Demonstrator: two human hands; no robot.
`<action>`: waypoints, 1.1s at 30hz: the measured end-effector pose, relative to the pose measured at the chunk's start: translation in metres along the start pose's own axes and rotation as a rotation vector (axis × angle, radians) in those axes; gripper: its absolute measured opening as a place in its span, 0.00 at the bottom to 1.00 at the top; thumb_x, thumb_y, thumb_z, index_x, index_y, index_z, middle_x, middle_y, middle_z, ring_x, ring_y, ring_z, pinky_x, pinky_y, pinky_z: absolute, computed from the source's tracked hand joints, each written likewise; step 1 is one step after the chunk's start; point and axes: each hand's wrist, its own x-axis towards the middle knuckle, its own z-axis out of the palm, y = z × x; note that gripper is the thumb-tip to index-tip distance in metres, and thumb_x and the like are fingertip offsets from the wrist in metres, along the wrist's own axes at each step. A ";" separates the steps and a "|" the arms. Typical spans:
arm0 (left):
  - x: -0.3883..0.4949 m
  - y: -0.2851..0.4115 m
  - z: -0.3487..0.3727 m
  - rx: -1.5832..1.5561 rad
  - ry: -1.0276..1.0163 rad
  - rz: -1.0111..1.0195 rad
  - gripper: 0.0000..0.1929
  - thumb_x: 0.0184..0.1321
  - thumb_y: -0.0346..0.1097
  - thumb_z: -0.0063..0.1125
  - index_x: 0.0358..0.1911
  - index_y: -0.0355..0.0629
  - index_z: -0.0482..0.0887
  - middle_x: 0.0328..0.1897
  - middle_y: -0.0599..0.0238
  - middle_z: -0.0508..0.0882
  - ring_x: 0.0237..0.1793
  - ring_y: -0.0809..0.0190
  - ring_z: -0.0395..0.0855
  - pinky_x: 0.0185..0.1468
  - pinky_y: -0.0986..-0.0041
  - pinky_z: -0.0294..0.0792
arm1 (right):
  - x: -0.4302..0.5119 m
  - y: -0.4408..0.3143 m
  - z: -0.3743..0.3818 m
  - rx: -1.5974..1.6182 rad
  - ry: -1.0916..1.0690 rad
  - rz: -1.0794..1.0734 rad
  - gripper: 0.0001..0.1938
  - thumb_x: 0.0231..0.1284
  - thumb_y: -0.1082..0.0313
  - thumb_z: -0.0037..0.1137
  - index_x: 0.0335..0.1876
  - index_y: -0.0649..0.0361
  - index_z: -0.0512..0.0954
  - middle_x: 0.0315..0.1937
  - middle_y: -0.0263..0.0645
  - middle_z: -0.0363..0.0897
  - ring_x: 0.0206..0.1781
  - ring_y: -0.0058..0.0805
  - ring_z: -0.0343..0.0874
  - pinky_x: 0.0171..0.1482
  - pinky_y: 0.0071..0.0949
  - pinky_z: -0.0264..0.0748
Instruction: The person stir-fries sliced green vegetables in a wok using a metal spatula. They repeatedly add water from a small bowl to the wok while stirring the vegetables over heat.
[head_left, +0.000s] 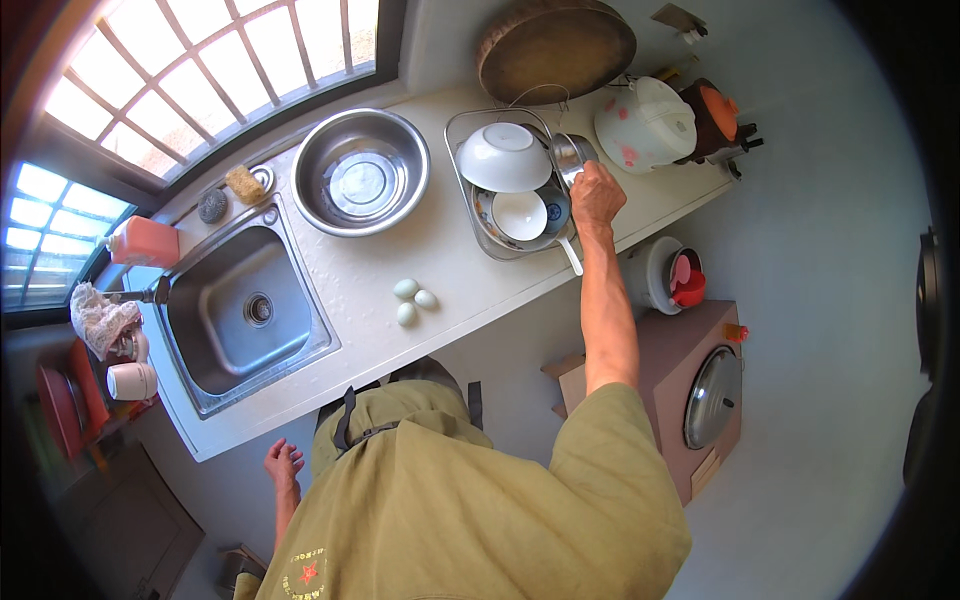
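My right hand (598, 196) is closed on the edge of a small steel bowl (572, 155), tilted at the right side of a wire dish rack (455, 159). The rack holds an upturned white bowl (505, 159), a white ladle or spoon (519, 216) with its handle over the rim, and patterned bowls (555, 213) partly hidden beneath. My left hand (283, 462) hangs beside my body below the counter, fingers apart, holding nothing. Several pale eggs (406, 289) lie on the counter (375, 262), and a wide steel basin (360, 172) stands left of the rack.
A steel sink (240, 300) is at the left, with a pink bottle (150, 241), a scouring pad (213, 205) and a sponge (244, 184) near it. A rice cooker (646, 126) stands right of the rack, and a large round wooden board (556, 52) leans on the wall.
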 end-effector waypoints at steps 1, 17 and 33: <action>-0.003 -0.002 0.004 -0.014 -0.003 -0.013 0.18 0.67 0.33 0.56 0.60 0.43 0.81 0.40 0.64 0.87 0.32 0.63 0.87 0.32 0.70 0.79 | 0.001 0.002 0.006 -0.026 0.001 -0.013 0.04 0.57 0.69 0.61 0.28 0.55 0.78 0.32 0.38 0.83 0.36 0.44 0.84 0.36 0.44 0.80; -0.027 -0.017 0.016 -0.102 0.092 -0.046 0.18 0.67 0.31 0.55 0.61 0.42 0.80 0.40 0.64 0.87 0.32 0.65 0.87 0.31 0.72 0.79 | -0.016 0.007 0.055 -0.023 -0.077 -0.068 0.01 0.56 0.71 0.61 0.31 0.56 0.80 0.34 0.37 0.82 0.39 0.44 0.84 0.39 0.44 0.82; -0.025 -0.015 0.023 -0.083 0.042 -0.021 0.19 0.66 0.31 0.58 0.60 0.43 0.81 0.40 0.64 0.88 0.33 0.65 0.87 0.32 0.72 0.80 | -0.034 0.027 0.039 0.082 -0.285 0.130 0.15 0.54 0.51 0.69 0.32 0.55 0.80 0.33 0.39 0.84 0.38 0.47 0.85 0.39 0.49 0.79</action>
